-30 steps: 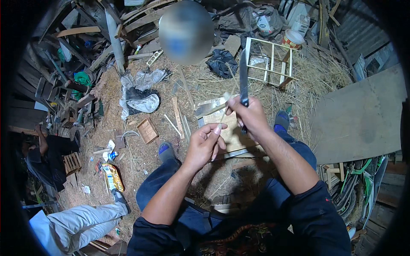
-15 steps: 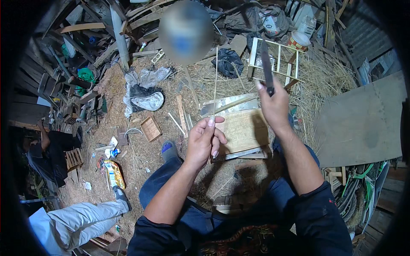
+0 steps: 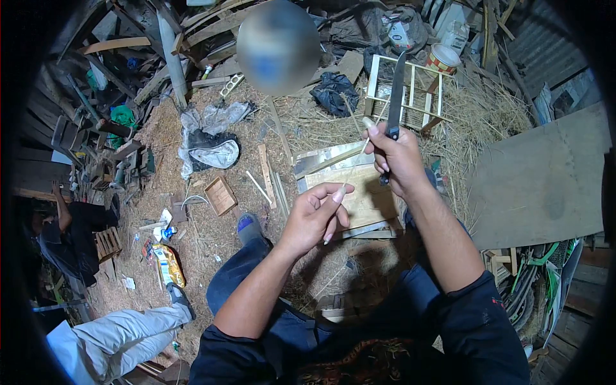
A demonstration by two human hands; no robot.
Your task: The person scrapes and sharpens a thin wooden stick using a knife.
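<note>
My left hand [image 3: 319,219] is closed in a pinch on the lower part of a thin wooden stick [image 3: 365,147], which leans up toward the right. A knife [image 3: 397,93] with a long dark blade is in my right hand [image 3: 401,157], point upward, its black handle inside the curled fingers. The right thumb and fingertips are close to the stick; whether they grip it too I cannot make out. Below both hands lies a light wooden board [image 3: 366,196] on a metal-looking sheet, between my knees.
A slatted wooden frame [image 3: 427,109] and a black plastic bag [image 3: 335,94] stand ahead. A small wooden box [image 3: 221,196] and a yellow bag [image 3: 169,264] lie left. A large panel [image 3: 539,179] is at right. Other people are at left and ahead.
The stick has tilted from upright toward my right hand. My right hand has moved slightly left and down with the knife, nearer the stick. The view has shifted a little.
</note>
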